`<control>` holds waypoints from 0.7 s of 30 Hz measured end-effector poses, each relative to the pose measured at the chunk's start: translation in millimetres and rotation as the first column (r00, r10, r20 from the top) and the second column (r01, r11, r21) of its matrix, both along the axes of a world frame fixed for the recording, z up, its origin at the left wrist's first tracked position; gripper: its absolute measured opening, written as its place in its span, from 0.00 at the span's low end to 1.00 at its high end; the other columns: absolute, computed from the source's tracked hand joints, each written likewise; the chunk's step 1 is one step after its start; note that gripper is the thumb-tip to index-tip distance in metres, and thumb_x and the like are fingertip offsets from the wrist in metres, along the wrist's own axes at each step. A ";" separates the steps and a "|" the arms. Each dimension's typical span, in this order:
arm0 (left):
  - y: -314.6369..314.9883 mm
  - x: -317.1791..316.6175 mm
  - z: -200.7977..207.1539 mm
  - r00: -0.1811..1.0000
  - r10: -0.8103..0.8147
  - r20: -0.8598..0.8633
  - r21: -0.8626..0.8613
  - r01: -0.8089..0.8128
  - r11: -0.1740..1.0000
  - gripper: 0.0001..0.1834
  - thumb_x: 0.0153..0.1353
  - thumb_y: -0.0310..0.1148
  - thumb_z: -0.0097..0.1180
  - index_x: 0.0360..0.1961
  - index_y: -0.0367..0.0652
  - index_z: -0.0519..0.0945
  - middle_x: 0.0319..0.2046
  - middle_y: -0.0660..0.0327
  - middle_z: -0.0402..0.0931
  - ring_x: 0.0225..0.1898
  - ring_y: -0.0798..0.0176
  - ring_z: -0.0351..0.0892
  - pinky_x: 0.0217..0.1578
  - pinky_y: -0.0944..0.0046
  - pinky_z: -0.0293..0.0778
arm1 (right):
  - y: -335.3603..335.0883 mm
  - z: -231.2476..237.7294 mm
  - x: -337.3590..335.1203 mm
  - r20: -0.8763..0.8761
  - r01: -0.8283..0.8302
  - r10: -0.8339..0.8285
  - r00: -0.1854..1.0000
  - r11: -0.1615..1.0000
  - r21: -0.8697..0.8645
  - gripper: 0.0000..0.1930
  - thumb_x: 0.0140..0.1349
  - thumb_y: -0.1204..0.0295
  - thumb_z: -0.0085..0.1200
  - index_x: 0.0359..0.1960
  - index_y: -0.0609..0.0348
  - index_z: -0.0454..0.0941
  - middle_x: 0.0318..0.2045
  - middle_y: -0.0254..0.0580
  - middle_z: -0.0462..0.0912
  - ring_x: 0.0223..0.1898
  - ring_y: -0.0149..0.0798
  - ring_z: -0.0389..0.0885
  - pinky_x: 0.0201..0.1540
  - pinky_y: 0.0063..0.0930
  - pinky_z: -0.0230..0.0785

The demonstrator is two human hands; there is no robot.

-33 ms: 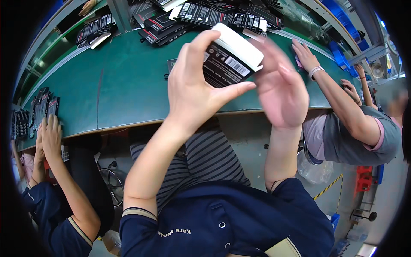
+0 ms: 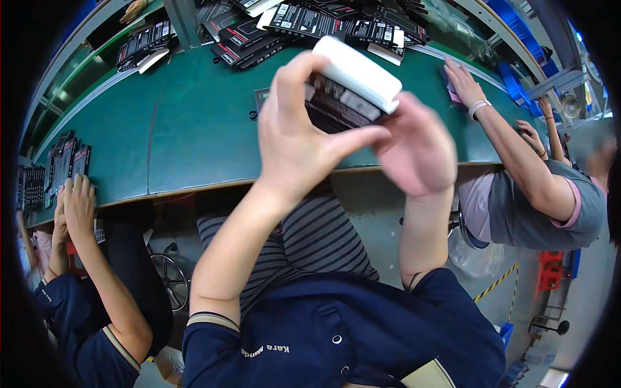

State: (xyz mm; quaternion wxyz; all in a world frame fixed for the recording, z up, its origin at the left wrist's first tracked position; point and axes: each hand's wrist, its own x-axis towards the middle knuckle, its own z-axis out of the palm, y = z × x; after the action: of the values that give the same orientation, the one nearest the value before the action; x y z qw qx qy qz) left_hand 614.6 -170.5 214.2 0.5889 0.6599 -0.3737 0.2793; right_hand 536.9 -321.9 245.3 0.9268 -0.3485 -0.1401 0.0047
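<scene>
Above the green worktable (image 2: 194, 129), a small black carton (image 2: 339, 107) with a white end flap (image 2: 362, 68) is held tilted in the air. My left hand (image 2: 291, 132) grips it from the left, fingers over the far edge and thumb along the near side. At the carton's right end, my right hand (image 2: 420, 149) is against or very close to the flap corner. Its fingers are blurred and partly hidden by the carton, so their grip does not show. Behind my left wrist, part of a dark flat item (image 2: 261, 96) lies on the table.
A heap of black cartons (image 2: 304, 22) lies at the table's far side, with more on the left shelf (image 2: 143, 45). Further cartons (image 2: 61, 158) stand beside a left co-worker's hands (image 2: 79, 207). Another co-worker's hand (image 2: 462, 84) rests at the right, near blue bins (image 2: 511, 84).
The carton has tipped so its white flap faces up more and its printed side blurs. My right hand has moved inward, its fingers coming to the carton's right end.
</scene>
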 end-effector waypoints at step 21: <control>8.8 -1.0 6.4 0.873 -0.435 -0.221 -0.397 0.327 0.858 0.09 0.63 0.19 0.61 0.39 0.41 0.73 0.40 0.56 0.80 0.43 0.68 0.79 0.46 0.70 0.73 | 39.5 -58.6 25.6 0.561 0.756 -0.532 0.634 0.580 -0.303 0.24 0.64 0.87 0.54 0.55 0.55 0.59 0.47 0.44 0.75 0.47 0.32 0.78 0.50 0.25 0.71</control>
State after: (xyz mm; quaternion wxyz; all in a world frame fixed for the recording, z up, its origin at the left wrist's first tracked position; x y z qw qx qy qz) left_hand 613.6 -161.7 220.5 0.7898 0.4921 -0.3484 0.1125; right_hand 562.5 -282.3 186.7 0.6800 -0.6010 -0.1844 -0.3774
